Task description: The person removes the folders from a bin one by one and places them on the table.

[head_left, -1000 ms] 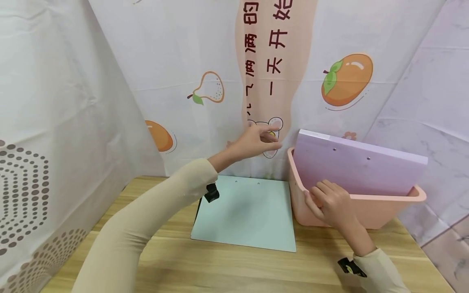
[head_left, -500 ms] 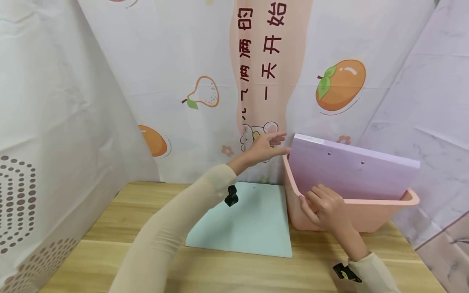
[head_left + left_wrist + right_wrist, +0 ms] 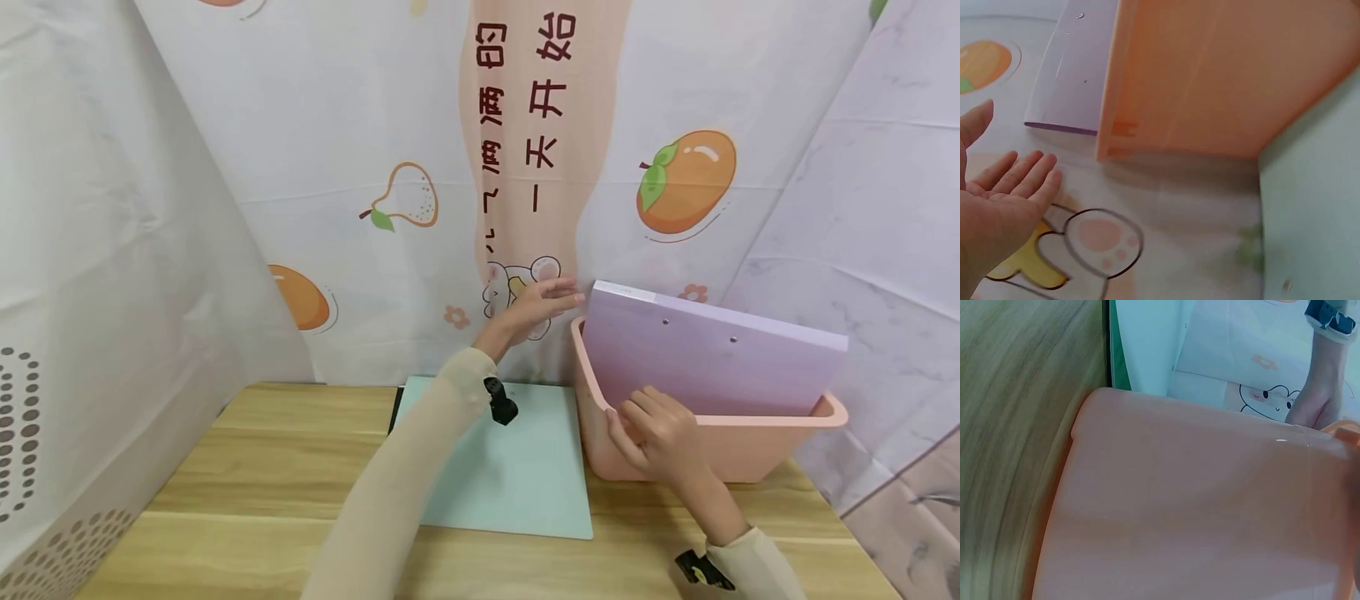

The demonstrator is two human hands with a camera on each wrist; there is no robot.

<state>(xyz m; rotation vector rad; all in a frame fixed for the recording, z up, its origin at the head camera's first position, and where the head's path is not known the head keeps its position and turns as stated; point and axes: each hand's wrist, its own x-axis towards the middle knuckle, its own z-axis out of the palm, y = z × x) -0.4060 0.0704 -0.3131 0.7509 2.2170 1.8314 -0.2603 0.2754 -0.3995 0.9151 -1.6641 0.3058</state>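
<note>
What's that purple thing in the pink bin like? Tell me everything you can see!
The purple folder looks like smooth, stiff plastic. Its broad face has two small round studs, and its narrow top edge carries a whitish label with print too tiny to read. It stands on edge inside the pink bin, its top poking above the rim and its bottom hidden. The left hand is near one end without touching it.
</note>
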